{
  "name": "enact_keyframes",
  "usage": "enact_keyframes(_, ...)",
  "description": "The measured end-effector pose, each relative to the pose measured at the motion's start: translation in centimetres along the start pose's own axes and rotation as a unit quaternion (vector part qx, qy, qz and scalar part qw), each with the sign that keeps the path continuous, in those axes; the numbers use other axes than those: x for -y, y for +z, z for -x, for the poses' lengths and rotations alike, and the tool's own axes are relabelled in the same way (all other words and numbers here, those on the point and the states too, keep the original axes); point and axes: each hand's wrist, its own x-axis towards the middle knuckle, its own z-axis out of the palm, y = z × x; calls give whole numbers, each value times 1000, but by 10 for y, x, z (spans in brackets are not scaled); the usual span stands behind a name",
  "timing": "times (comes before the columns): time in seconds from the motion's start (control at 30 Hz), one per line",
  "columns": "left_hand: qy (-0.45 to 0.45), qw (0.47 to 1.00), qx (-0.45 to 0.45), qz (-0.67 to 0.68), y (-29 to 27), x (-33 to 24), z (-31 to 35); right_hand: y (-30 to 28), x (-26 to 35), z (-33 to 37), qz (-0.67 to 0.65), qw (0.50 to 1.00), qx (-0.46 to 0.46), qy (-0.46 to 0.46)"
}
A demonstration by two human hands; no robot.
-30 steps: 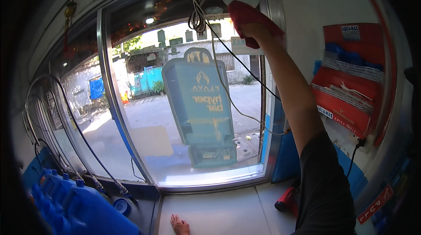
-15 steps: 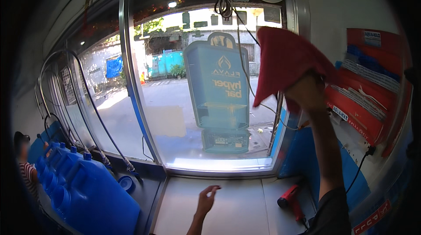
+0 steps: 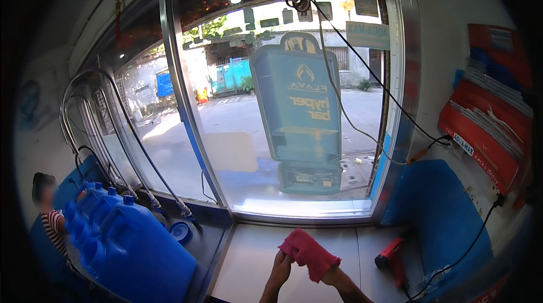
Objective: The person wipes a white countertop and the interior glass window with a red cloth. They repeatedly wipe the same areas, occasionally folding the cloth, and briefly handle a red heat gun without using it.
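A red cloth is bunched between my two hands, low in front of the window and above the pale ledge. At its left edge, my left hand pinches a fold between thumb and fingers. My right hand is at the cloth's right end, mostly wrapped in it, so its fingers are hidden. The window pane behind carries a large bluish sticker shaped like a bottle.
Several blue water jugs stand at the left beside a loose blue cap. A red-and-black power tool lies right of my hands. Cables hang across the window. At far left is a person in a striped sleeve.
My right hand has come down from the upper right of the window with the cloth. My left hand, empty before, now grips the cloth's edge. The view has shifted slightly.
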Motion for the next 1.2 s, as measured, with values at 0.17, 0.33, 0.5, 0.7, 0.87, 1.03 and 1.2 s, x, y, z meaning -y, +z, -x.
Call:
enact_keyframes(0.17,280,924,-122,-228,3,-66,-39,8,-22,-3,-166,984,11,-58)
enact_keyframes(0.33,464,755,-139,-442,-45,-176,-116,-26,-15,-20,-197,977,-4,-77)
enact_keyframes(0.5,560,597,-225,-529,-83,-241,-258,-45,-49,13,-110,980,-157,50)
enact_keyframes(0.7,565,542,-279,-556,-81,-286,-459,-31,-111,67,-153,923,-275,221)
enact_keyframes(0.87,332,912,192,-147,-77,-247,-413,-30,-140,87,-163,917,-274,239)
enact_keyframes(1.03,548,328,69,-766,-91,-250,-391,-30,-182,86,-81,939,-214,256)
enact_keyframes(1.2,563,436,-170,-681,-144,-350,-449,-23,-198,79,21,961,-176,214)
